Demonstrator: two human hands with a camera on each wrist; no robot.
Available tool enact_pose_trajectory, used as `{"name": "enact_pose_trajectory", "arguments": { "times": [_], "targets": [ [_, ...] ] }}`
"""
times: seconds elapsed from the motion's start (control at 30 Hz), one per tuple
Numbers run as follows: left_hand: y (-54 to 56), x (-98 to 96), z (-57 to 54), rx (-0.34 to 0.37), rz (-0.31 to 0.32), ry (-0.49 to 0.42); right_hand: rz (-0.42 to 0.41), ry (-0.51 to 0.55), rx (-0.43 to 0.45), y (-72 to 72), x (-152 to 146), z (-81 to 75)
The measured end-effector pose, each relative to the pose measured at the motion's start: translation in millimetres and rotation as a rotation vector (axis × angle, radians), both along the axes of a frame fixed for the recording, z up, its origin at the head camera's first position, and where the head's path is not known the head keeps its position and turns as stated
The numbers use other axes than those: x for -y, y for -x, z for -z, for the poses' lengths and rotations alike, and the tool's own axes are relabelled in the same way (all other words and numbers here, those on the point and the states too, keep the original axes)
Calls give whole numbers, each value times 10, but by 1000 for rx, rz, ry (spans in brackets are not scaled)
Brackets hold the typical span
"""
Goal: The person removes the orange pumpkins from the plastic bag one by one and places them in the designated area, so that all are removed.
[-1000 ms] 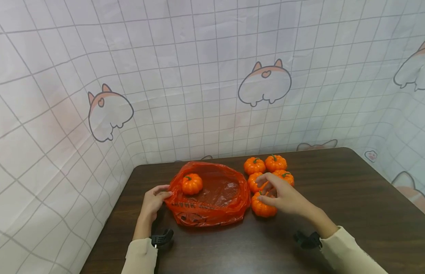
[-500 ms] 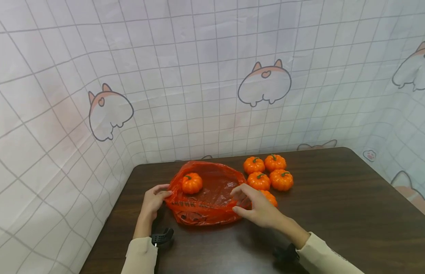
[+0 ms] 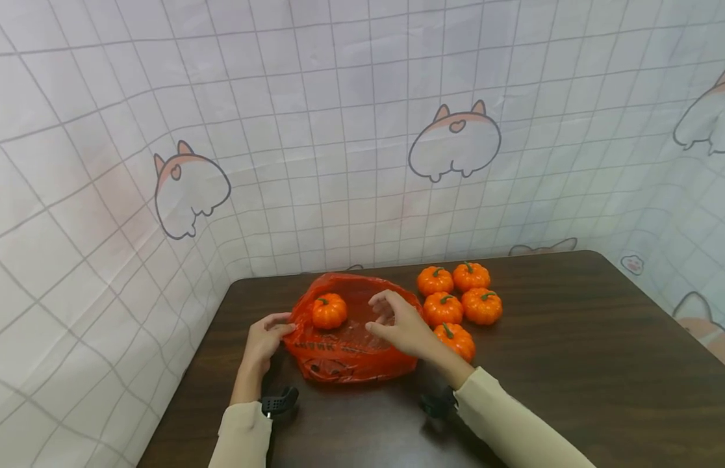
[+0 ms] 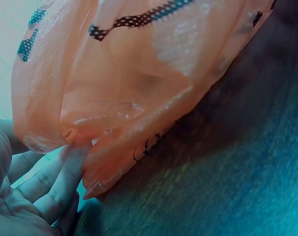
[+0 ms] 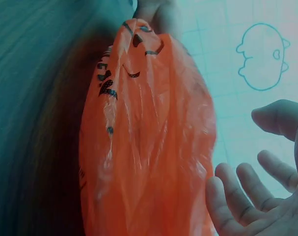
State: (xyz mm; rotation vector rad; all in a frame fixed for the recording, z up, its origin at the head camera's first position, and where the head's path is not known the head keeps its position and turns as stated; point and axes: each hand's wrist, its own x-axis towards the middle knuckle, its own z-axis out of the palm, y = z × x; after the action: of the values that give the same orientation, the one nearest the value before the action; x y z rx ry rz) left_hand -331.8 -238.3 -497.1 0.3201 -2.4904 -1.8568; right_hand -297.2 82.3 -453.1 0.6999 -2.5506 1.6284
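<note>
A red plastic bag [image 3: 362, 367] with black print lies open-mouthed on the table. Inside it, on the left, sits a small orange pumpkin [image 3: 330, 311] with a green stem. My left hand [image 3: 264, 341] pinches the bag's left edge; in the left wrist view its fingers [image 4: 70, 169] meet the crumpled plastic. Over the right part of the bag's mouth hovers my right hand [image 3: 403, 325], fingers loosely bent and holding nothing. The right wrist view shows that hand [image 5: 261, 196] beside the bag's rim. Just right of the bag rests another pumpkin [image 3: 456, 342], partly behind my right forearm.
Several more pumpkins cluster behind that one, among them a back-right pumpkin [image 3: 471, 277] and a right-hand pumpkin [image 3: 482, 306]. The dark wooden table [image 3: 549, 338] ends against a white gridded cloth [image 3: 339, 195] at the back and left.
My right hand has moved left from above the front pumpkin to over the bag's mouth, carrying nothing. The left hand keeps its place at the bag's edge.
</note>
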Motion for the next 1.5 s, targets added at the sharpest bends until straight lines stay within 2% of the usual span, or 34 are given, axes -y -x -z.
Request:
{"name": "enact_pose_trajectory", "arguments": {
  "times": [0.2,0.47,0.77,1.0,1.27,1.5],
  "targets": [
    [4,-4,-1,-4,-2,-5,27,-10,61,165,180,58],
    [12,24,-10,-2,-2,3,37,-82,105,350,410,43],
    [11,44,-2,2,8,6,37,-116,167,563,614,152],
    [7,76,-10,-2,3,6,37,-101,207,617,781,262],
    [5,58,-7,-3,14,11,40,-84,203,646,833,340],
    [1,39,-11,-3,13,12,53,-136,187,690,832,376]
  ]
}}
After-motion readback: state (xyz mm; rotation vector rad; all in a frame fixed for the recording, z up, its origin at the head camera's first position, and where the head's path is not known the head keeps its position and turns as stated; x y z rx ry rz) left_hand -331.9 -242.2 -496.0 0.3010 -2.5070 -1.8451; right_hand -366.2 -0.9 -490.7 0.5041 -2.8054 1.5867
